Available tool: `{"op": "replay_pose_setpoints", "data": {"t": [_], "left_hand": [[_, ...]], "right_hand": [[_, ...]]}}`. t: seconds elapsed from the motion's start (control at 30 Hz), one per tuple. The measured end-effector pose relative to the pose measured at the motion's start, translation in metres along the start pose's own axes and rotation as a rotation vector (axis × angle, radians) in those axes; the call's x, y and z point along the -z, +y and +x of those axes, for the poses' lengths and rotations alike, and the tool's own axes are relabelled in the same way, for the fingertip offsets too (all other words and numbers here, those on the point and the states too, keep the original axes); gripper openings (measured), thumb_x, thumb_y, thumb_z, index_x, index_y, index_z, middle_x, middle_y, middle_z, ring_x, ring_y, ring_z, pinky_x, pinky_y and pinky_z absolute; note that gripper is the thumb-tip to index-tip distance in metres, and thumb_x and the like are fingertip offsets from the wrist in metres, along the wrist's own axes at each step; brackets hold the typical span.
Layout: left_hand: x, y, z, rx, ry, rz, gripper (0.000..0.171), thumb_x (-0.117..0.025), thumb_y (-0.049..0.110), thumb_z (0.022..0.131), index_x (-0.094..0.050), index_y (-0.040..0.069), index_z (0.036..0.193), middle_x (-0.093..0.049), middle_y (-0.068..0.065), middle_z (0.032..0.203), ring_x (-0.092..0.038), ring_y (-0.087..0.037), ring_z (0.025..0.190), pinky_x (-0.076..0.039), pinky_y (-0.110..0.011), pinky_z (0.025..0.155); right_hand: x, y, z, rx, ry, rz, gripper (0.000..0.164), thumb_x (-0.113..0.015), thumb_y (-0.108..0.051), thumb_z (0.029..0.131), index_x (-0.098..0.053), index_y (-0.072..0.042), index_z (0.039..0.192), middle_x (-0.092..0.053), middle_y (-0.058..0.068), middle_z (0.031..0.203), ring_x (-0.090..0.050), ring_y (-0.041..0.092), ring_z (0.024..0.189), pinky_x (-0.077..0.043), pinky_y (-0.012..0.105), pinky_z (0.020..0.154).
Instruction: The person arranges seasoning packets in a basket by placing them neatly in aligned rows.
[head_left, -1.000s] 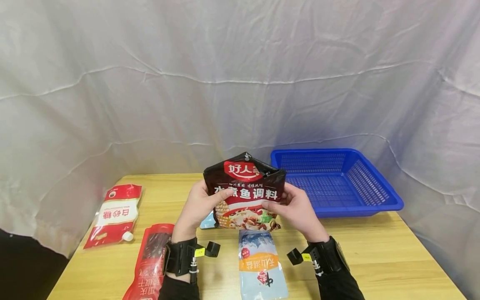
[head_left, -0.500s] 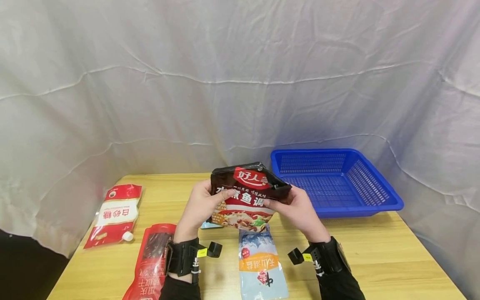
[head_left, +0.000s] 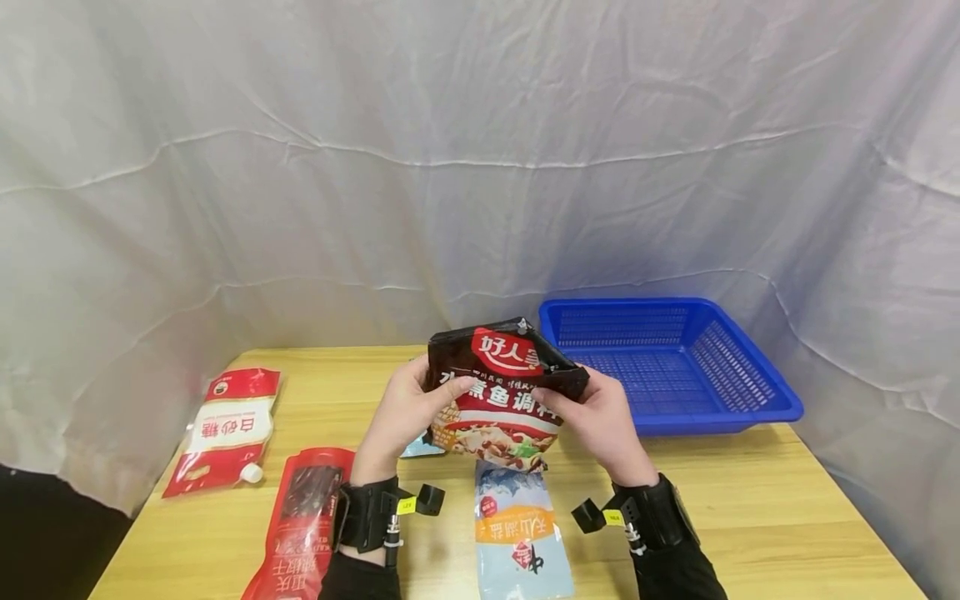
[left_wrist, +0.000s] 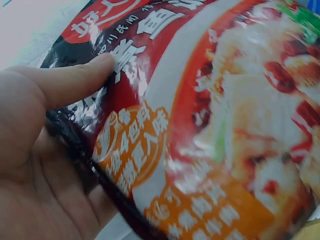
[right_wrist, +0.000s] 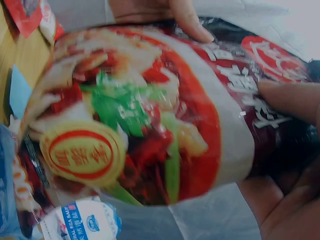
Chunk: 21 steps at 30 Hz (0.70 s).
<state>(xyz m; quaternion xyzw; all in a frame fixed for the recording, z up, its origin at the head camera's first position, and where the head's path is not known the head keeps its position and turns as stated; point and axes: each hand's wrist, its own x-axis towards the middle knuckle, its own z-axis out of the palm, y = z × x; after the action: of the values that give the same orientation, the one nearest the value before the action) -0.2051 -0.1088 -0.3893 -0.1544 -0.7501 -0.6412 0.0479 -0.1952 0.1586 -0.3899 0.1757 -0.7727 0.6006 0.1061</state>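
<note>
Held up over the table is a seasoning packet (head_left: 498,417), black and red with a picture of a fish dish on its front. My left hand (head_left: 397,408) grips its left side, thumb across the front. On the opposite side my right hand (head_left: 603,417) pinches the packet in the same way. The top edge bends and dips near the right hand. In the left wrist view the left thumb (left_wrist: 80,80) presses the printed face, with the other fingers behind. Under the packet's lower edge lies a light-blue salt pouch (head_left: 521,533).
A blue plastic basket (head_left: 675,408) stands at the back right. Left of the hands lie a white sugar bag (head_left: 225,429) with red ends and a red dried-chili bag (head_left: 303,517). Part of a light-blue pack (head_left: 422,447) shows behind the left hand. A grey curtain (head_left: 480,167) backs the table.
The seasoning packet has shifted a little to the right and tilted, its right side lower than before. Both hands have kept their hold on it.
</note>
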Motion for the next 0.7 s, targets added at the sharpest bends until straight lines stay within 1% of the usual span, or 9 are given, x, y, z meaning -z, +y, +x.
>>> {"op": "replay_pose_setpoints", "data": {"t": [0.1, 0.17, 0.3, 0.33, 0.43, 0.5, 0.6, 0.63, 0.7], "left_hand": [[-0.002, -0.001, 0.002, -0.03, 0.051, -0.003, 0.036, -0.076, 0.018, 0.097, -0.069, 0.009, 0.13, -0.074, -0.012, 0.113, -0.069, -0.021, 0.097, -0.057, -0.032, 0.081], [-0.004, -0.002, 0.003, -0.049, 0.096, -0.022, 0.038, -0.074, 0.018, 0.098, -0.067, 0.008, 0.134, -0.073, -0.013, 0.116, -0.068, -0.022, 0.102, -0.056, -0.033, 0.087], [-0.009, -0.002, 0.007, -0.116, 0.182, -0.068, 0.042, -0.071, 0.014, 0.1, -0.062, 0.007, 0.14, -0.069, -0.013, 0.129, -0.066, -0.026, 0.117, -0.052, -0.041, 0.102], [-0.011, -0.002, 0.009, -0.134, 0.202, -0.078, 0.043, -0.07, 0.012, 0.1, -0.061, 0.006, 0.141, -0.068, -0.013, 0.132, -0.065, -0.027, 0.12, -0.052, -0.043, 0.104], [-0.017, -0.002, 0.013, -0.166, 0.289, -0.087, 0.044, -0.069, 0.008, 0.1, -0.059, 0.004, 0.143, -0.065, -0.014, 0.138, -0.062, -0.03, 0.126, -0.05, -0.048, 0.108], [-0.022, -0.002, 0.015, -0.158, 0.364, -0.097, 0.044, -0.068, 0.006, 0.1, -0.059, 0.003, 0.143, -0.063, -0.015, 0.141, -0.059, -0.032, 0.129, -0.048, -0.049, 0.109], [-0.029, -0.001, 0.019, -0.103, 0.461, -0.126, 0.046, -0.066, 0.005, 0.099, -0.058, 0.004, 0.144, -0.059, -0.014, 0.144, -0.057, -0.032, 0.131, -0.048, -0.049, 0.109], [-0.031, -0.002, 0.02, -0.077, 0.477, -0.141, 0.046, -0.065, 0.005, 0.098, -0.058, 0.005, 0.144, -0.059, -0.013, 0.144, -0.057, -0.032, 0.13, -0.048, -0.048, 0.109], [-0.037, -0.003, 0.023, -0.022, 0.483, -0.178, 0.047, -0.065, 0.006, 0.099, -0.058, 0.007, 0.145, -0.058, -0.01, 0.146, -0.057, -0.03, 0.13, -0.049, -0.047, 0.108]], "right_hand": [[0.002, -0.004, -0.001, -0.019, 0.06, -0.009, 0.019, -0.08, -0.011, 0.092, -0.075, -0.002, 0.108, -0.068, 0.01, 0.082, -0.051, 0.011, 0.061, -0.043, 0.026, 0.054], [0.003, -0.006, 0.0, -0.016, 0.103, 0.004, 0.019, -0.079, -0.01, 0.093, -0.074, -0.001, 0.109, -0.067, 0.008, 0.08, -0.053, 0.01, 0.06, -0.045, 0.025, 0.053], [0.005, -0.011, 0.003, 0.007, 0.185, 0.048, 0.027, -0.076, -0.009, 0.095, -0.071, 0.004, 0.119, -0.075, 0.001, 0.098, -0.069, 0.012, 0.081, -0.058, 0.023, 0.069], [0.006, -0.012, 0.005, 0.007, 0.202, 0.071, 0.03, -0.076, -0.008, 0.096, -0.07, 0.004, 0.122, -0.076, -0.001, 0.102, -0.071, 0.013, 0.086, -0.059, 0.024, 0.073], [0.01, -0.013, 0.009, 0.001, 0.257, 0.135, 0.032, -0.076, -0.008, 0.096, -0.069, 0.004, 0.124, -0.076, -0.002, 0.104, -0.071, 0.014, 0.092, -0.059, 0.024, 0.076], [0.014, -0.014, 0.013, 0.007, 0.3, 0.188, 0.032, -0.076, -0.006, 0.095, -0.069, 0.004, 0.125, -0.076, 0.0, 0.106, -0.071, 0.015, 0.094, -0.059, 0.024, 0.077], [0.023, -0.016, 0.019, 0.027, 0.371, 0.25, 0.034, -0.076, -0.005, 0.094, -0.069, 0.003, 0.126, -0.076, 0.002, 0.109, -0.071, 0.016, 0.097, -0.06, 0.024, 0.079], [0.026, -0.017, 0.022, 0.039, 0.394, 0.261, 0.034, -0.077, -0.005, 0.094, -0.069, 0.003, 0.126, -0.076, 0.003, 0.109, -0.072, 0.016, 0.097, -0.06, 0.024, 0.079], [0.033, -0.019, 0.028, 0.061, 0.437, 0.28, 0.035, -0.077, -0.004, 0.093, -0.07, 0.003, 0.126, -0.076, 0.005, 0.109, -0.072, 0.017, 0.096, -0.06, 0.024, 0.078]]}}
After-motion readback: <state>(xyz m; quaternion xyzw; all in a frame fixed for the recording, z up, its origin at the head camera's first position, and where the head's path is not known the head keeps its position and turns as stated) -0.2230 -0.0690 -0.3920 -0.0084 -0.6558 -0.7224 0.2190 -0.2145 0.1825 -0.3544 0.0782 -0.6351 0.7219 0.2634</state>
